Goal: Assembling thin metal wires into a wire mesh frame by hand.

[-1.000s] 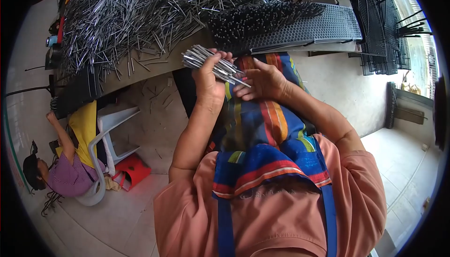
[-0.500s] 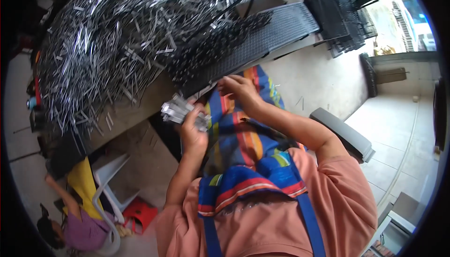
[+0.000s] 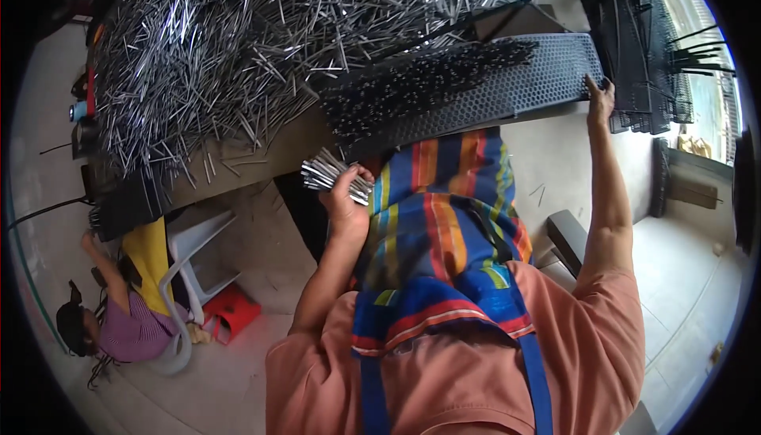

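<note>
Pale floor (image 3: 650, 276) spreads below and to 4 o'clock, a bright window (image 3: 709, 78) out at 2. Head view, around the dial: your table (image 3: 258, 167) runs across the top, its near edge tan. On it, from 10 to 12, a loose pile (image 3: 214, 62) of thin metal rods, shiny, lying every way.

At 1 o'clock, a long honeycomb tray (image 3: 555, 74); dark rods (image 3: 428, 82) stand packed over its left part, open holes toward its right end. Dark mesh racks (image 3: 630, 54) beyond, between 1 and 2.

Your left hand (image 3: 346, 206), just off centre toward 9, is curled closed round a bundle (image 3: 321, 173) of silvery rods, ends fanned toward 10, above your striped apron (image 3: 444, 225). Your right hand (image 3: 601, 100), at 2, arm stretched out, has its fingers parted at the tray's right end; whether they grip it, cannot tell.

At 8: a co-worker (image 3: 135, 328) in purple, a pale chair (image 3: 176, 276), a red bag (image 3: 238, 314) on the floor.
</note>
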A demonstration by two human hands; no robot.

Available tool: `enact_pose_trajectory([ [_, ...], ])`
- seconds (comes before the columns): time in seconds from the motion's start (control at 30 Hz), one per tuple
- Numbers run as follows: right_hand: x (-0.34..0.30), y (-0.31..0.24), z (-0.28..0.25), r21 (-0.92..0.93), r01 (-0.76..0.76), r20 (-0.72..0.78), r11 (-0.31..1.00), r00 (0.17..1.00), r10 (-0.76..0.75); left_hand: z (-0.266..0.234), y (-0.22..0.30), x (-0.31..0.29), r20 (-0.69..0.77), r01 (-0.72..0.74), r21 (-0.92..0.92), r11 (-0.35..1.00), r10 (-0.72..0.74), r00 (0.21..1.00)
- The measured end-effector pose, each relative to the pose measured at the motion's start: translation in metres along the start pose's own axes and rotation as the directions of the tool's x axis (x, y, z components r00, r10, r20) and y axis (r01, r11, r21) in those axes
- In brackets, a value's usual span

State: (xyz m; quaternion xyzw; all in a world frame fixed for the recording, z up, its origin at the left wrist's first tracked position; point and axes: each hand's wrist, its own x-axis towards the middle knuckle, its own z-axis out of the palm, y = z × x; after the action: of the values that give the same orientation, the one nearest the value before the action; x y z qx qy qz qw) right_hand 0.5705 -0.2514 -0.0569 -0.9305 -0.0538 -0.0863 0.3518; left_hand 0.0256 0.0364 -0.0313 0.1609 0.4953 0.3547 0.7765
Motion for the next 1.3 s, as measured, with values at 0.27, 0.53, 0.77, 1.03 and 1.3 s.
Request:
enact_pose_trajectory([
  [0.27, -0.073, -0.040, 0.002, -0.177, -0.033, 0.018, 0.984, 0.999, 0.036, -0.011, 0.043, 0.011, -0.036, -0.129, 0.070, 0.989, 0.132, 0.991],
  [0.53, -0.095, -0.073, -0.020, -0.459, 0.062, -0.022, 0.886, 0.997, -0.081, -0.019, 0.041, -0.008, 0.050, -0.239, 0.017, 0.971, 0.238, 0.970],
  [0.77, -0.282, -0.225, -0.021, 0.361, -0.006, 0.855, 0.932, 0.401, -0.329, -0.006, 0.030, -0.084, 0.427, 0.158, 0.256, 0.954, -0.258, 0.867],
  [1.03, -0.369, -0.251, -0.009, 0.316, -0.484, 0.949, 0.816, 0.142, -0.283, 0.004, 0.016, -0.089, 0.405, 0.145, 0.355, 0.924, -0.291, 0.867],
  [1.3, -0.368, -0.255, -0.009, 0.247, -0.517, 0.968, 0.819, 0.175, -0.181, 0.006, 0.012, -0.078, 0.370, 0.098, 0.372, 0.923, -0.244, 0.897],
])
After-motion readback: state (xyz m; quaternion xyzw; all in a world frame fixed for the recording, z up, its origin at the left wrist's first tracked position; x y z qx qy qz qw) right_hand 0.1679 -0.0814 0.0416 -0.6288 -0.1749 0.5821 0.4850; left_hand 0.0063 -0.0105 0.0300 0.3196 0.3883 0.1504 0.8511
